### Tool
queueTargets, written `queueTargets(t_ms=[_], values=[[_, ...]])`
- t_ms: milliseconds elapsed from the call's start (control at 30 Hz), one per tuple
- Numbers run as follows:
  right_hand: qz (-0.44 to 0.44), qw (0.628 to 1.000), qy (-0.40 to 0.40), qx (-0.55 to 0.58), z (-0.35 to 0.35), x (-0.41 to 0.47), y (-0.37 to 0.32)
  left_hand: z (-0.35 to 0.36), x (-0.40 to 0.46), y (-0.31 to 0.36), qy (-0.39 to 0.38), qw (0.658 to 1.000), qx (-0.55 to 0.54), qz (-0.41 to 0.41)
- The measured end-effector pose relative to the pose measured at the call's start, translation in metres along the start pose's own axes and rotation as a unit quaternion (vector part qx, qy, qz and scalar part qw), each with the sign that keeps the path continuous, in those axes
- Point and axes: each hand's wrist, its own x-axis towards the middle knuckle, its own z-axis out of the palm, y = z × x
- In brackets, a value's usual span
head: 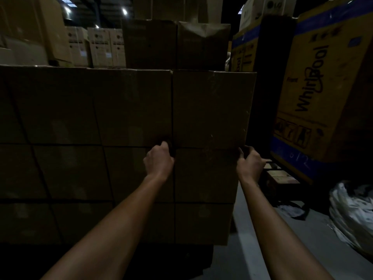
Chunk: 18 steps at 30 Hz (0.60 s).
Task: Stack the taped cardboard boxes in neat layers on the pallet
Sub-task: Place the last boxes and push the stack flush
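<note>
A tall stack of brown cardboard boxes (80,168) fills the dim middle of the view in even layers. The top-right box (212,110) sits at the stack's right corner. My left hand (159,159) curls its fingers into the seam at that box's lower left corner. My right hand (251,161) grips its lower right corner at the stack's edge. Two more boxes (175,44) stand on a higher layer behind it. The pallet under the stack is lost in shadow.
A large printed appliance carton (327,93) stands close on the right, with a dark gap between it and the stack. Crumpled white plastic wrap (351,215) lies on the grey floor at right. More cartons (96,46) line the back.
</note>
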Motion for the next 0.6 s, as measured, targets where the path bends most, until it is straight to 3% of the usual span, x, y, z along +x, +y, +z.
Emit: queueTargets(t_ms=[200, 367, 467, 600], values=[[0.013, 0.999, 0.007, -0.034, -0.002, 0.003, -0.002, 0.001, 0.000, 0.002, -0.001, 1.000, 0.006, -0.003], [0.005, 1.000, 0.026, 0.008, 0.001, -0.015, -0.011, -0.007, -0.002, -0.009, -0.016, 1.000, -0.008, 0.004], [-0.101, 0.992, 0.059, -0.040, 0.018, -0.041, -0.022, -0.010, -0.002, -0.026, 0.009, 0.999, -0.015, -0.028], [-0.262, 0.962, -0.045, -0.062, 0.048, -0.065, -0.054, -0.017, 0.004, -0.045, -0.003, 0.994, -0.042, -0.098]])
